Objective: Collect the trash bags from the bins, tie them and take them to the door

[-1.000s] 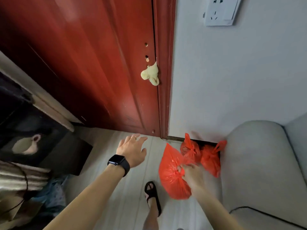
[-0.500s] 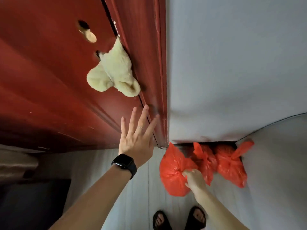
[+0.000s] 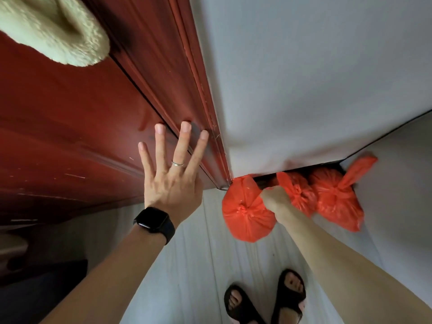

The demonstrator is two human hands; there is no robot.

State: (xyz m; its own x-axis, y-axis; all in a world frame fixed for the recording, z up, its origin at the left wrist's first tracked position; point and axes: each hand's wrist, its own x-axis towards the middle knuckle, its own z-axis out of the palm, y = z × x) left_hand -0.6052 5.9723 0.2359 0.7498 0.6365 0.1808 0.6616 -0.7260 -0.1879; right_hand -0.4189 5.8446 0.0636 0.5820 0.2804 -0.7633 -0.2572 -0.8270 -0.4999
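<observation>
Head: red bag [image 3: 245,220] in right hand [image 3: 277,201]

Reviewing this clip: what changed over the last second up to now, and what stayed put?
The left hand went forward and up, from mid-air to the red door, fingers spread at its edge. The right hand carried the orange bag toward the wall, up beside the two tied bags there, and still grips it. Those two bags did not move.
</observation>
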